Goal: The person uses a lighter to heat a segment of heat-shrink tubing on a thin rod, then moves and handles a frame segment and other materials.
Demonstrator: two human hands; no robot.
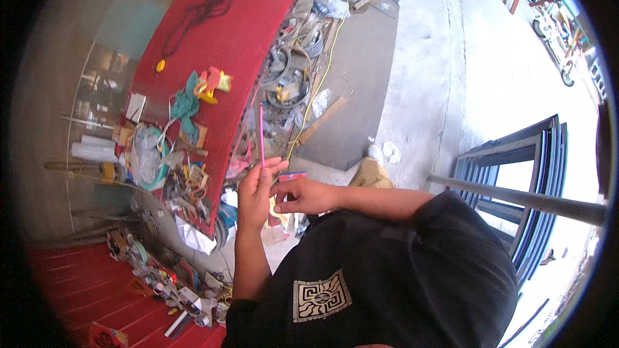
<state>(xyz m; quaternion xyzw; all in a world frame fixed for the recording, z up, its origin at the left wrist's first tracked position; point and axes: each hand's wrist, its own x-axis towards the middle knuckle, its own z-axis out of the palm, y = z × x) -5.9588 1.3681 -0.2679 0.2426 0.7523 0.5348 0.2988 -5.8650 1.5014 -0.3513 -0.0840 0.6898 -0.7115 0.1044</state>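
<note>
In front of my chest, my left hand [258, 187] holds a slim pink stick [262, 135] upright between thumb and fingers. The stick looks like a pencil or thin rod, but its exact kind cannot be made out. Right beside it is my right hand [304, 195], its fingers curled in near the left palm. Whatever those fingers may pinch is too small to tell. A small red and blue flat piece [291, 176] shows just beyond the right hand's knuckles; whether a hand touches it is unclear.
A red-topped table [232, 32] at the left carries black cord [206, 9], a teal cloth [186, 100] and piled tools. Buckets of scrap [293, 87] stand beside it, near a yellow cable [330, 58]. Dark metal frames [541, 148] lean at the right.
</note>
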